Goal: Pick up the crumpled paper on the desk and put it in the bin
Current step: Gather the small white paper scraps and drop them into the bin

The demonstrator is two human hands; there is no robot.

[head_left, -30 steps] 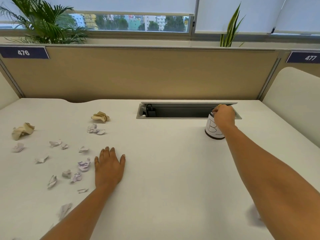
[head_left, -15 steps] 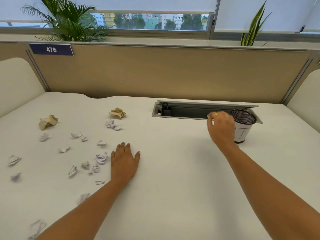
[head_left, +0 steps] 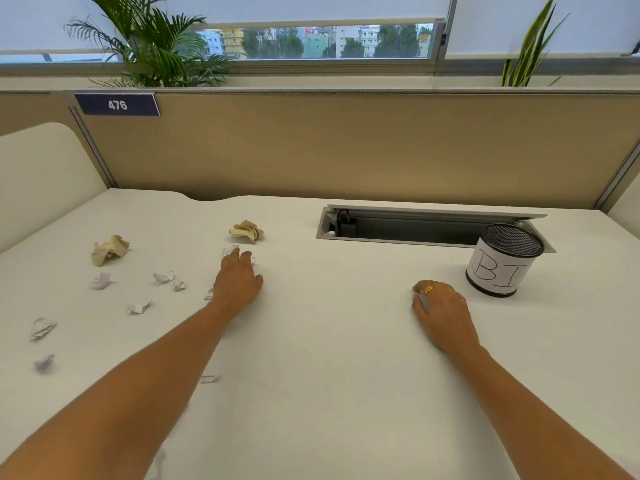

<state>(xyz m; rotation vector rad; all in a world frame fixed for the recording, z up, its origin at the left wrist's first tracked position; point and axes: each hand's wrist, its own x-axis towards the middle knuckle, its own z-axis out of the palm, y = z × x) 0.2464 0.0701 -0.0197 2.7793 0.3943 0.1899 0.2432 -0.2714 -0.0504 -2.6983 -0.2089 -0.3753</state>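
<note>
Head view: the left hand point(head_left: 237, 282) lay over a small white crumpled paper scrap point(head_left: 229, 251) on the white desk point(head_left: 329, 341), fingers bent down (grip unclear). The right hand point(head_left: 443, 313) rested loosely curled and empty near the black mesh bin point(head_left: 504, 268). The paper looked featherlight and springy, so a fingertip pinch across its bulk should suit.

Both forearms are bare from the near edge of the frame up to the wrists. The right hand point(head_left: 443, 313) wears a thin gold ring point(head_left: 429, 290) whose band looks ridged or patterned. It is probably on the ring finger, though blur makes the finger hard to tell. The left hand point(head_left: 239, 282) is bare too.
</note>
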